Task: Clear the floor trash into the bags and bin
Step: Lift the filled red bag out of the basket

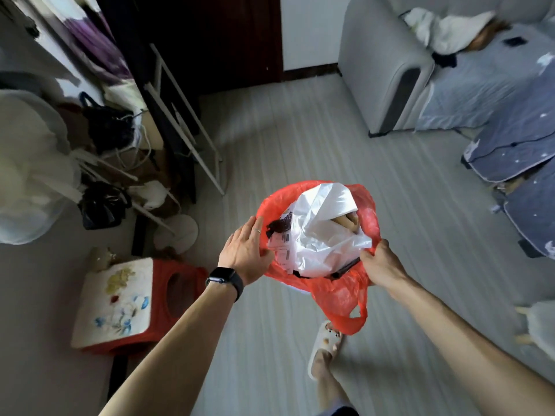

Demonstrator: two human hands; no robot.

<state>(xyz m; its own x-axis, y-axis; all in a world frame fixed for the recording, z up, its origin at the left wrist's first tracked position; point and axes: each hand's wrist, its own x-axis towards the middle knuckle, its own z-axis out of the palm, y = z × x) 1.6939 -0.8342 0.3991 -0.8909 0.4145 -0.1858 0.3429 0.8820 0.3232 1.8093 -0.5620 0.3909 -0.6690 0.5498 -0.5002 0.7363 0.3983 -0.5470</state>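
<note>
Observation, head view. The red bag point(336, 292) is held mouth-up in front of me, above the floor point(300, 145), between the two hands. I cannot tell whether it hangs free or sits over something beneath it. A dark strip shows along the near rim, and I cannot identify it.

Contents: crumpled white plastic point(324, 229) fills most of the mouth and rises above the rim. Printed paper slips point(282, 244) and a dark wrapper point(279, 225) lie on the left side. Judged near full.

Hands: the left hand point(244, 250) lies against the left rim with fingers straight, pressing the film; I see no pinch. The right hand point(383, 265) is curled around the near-right rim, gripping a bunch of red film. One loop handle point(357, 319) hangs loose below the right hand.

Handling assessment: thin film, soft and slippery, with no stiffness of its own; the mouth will collapse if either hand lets go. The load appears light, mostly plastic and paper, but bulky and springy, so it may push back out when pressed. The film could tear if dragged against a hard edge.

Recommended hold: gather both loop handles, not the rim film, before lifting or tying. The second handle is not visible.

Surroundings: a red stool point(114, 301) stands left of the bag, black bags point(103, 202) lie further left, and a grey sofa point(387, 70) is well apart.
</note>
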